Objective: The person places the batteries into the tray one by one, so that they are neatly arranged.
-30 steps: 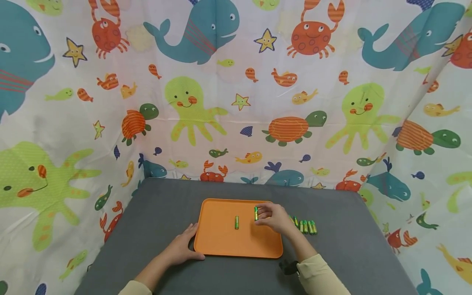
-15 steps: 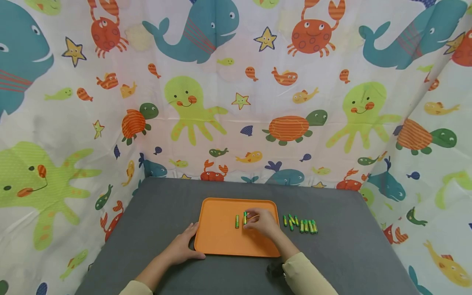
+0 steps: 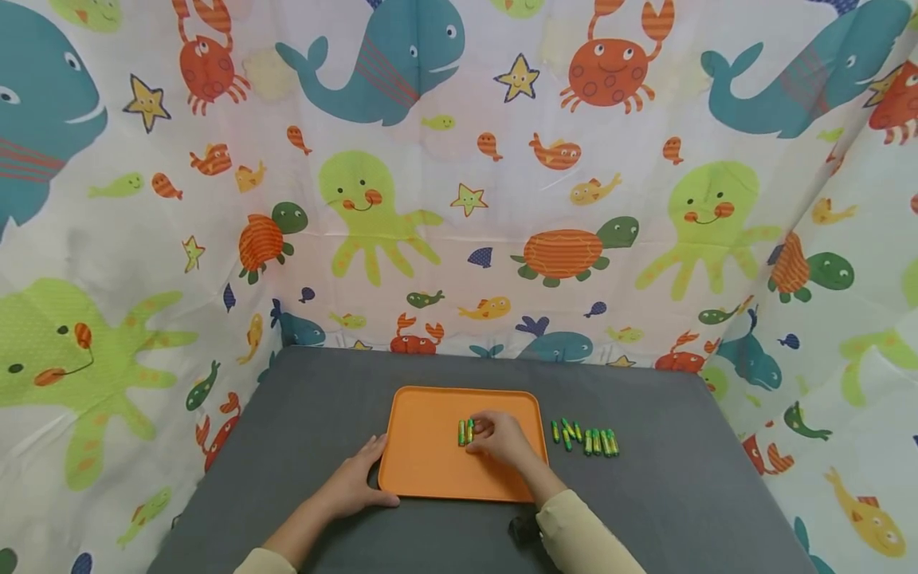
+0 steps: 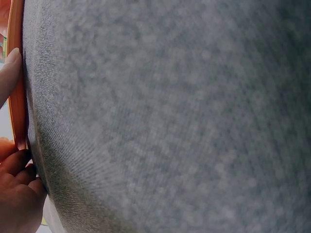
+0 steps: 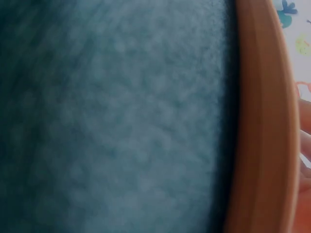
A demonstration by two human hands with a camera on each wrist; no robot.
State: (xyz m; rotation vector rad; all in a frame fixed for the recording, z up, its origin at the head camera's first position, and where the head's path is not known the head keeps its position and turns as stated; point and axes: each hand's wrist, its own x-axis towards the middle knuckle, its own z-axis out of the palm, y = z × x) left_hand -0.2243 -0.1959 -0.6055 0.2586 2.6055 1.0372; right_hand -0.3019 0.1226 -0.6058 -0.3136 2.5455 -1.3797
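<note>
Small green-and-yellow batteries are the things at hand. One battery (image 3: 462,433) stands lengthwise on the orange tray (image 3: 426,470), near its middle. Just right of it, my right hand (image 3: 504,441) pinches a second battery (image 3: 470,430) between thumb and fingers, close over the tray and nearly alongside the first. My left hand (image 3: 351,480) rests spread against the tray's left side, its thumb by the front corner. In the left wrist view, the thumb (image 4: 10,73) touches the tray rim (image 4: 17,114). Only the tray's side and part of the right hand show in the right wrist view.
Several more batteries (image 3: 596,442) lie in a loose group on the grey table (image 3: 645,494), right of the tray. A dark object (image 3: 526,529) sits by the right sleeve. Behind the table hangs a curtain (image 3: 430,239) printed with sea animals.
My right hand has carried its battery leftward over the tray, up beside the one lying there. The left hand has stayed at the tray's edge.
</note>
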